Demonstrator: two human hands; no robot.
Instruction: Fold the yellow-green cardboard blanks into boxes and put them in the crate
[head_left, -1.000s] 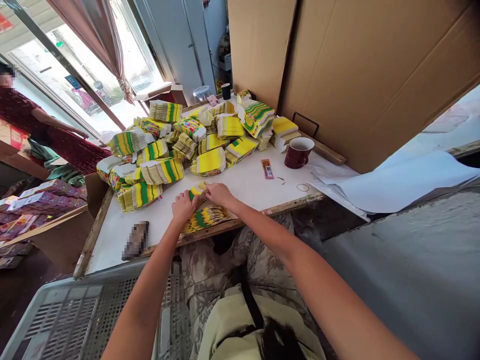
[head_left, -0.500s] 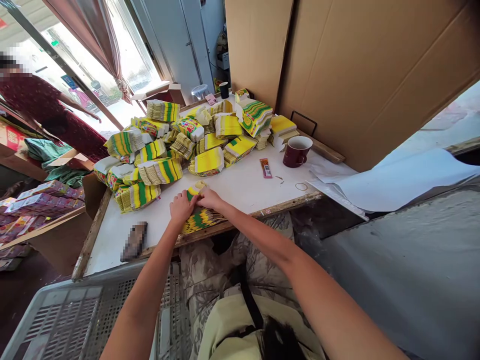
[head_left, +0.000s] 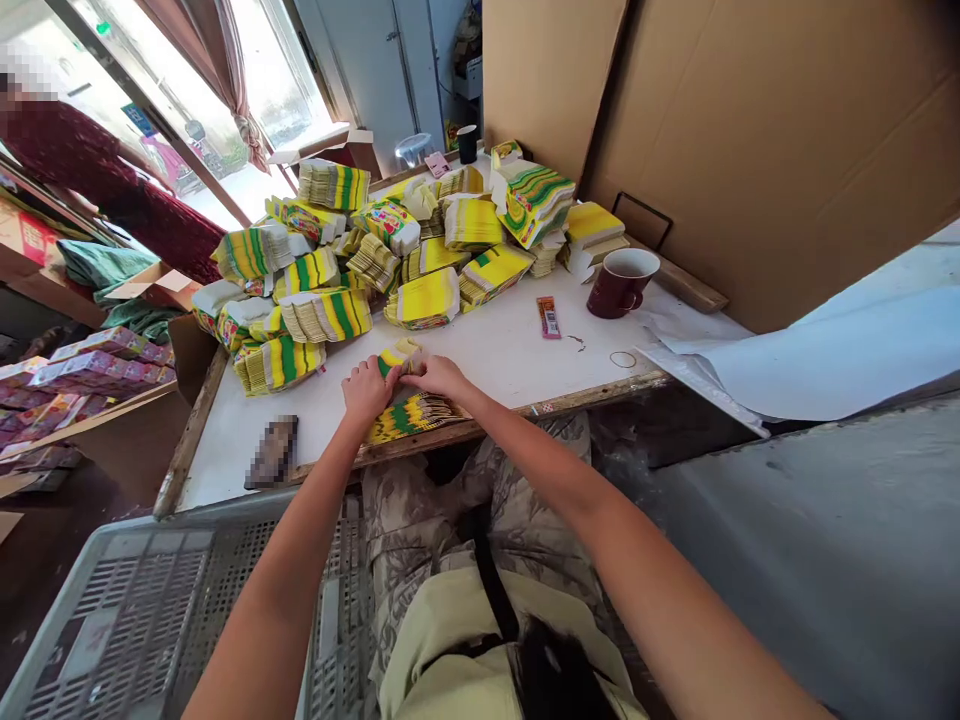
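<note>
Both my hands meet over a yellow-and-green printed carton (head_left: 401, 353), a flat folded one, close to the table's near edge. My left hand (head_left: 367, 388) is closed on its left side, thumb towards the middle. From the right, my right hand (head_left: 439, 376) pinches the same carton near its centre. Just below my hands lies a row of flat cartons (head_left: 412, 417) with zigzag yellow, green and dark edges. Behind, a large heap of bundled yellow, green and white cartons (head_left: 326, 318) covers the far left of the table.
A maroon mug (head_left: 611, 290), a small pink packet (head_left: 548, 318) and a rubber band (head_left: 622, 359) lie right of my hands. A phone (head_left: 271, 452) rests at left. Plastic crates (head_left: 135, 570) stand below, cardboard sheets (head_left: 750, 130) lean behind. A person in dark red (head_left: 82, 165) is at far left.
The view has shifted slightly, so the table things appear further right. Both hands stay on the carton, with the right hand's fingers slightly repositioned.
</note>
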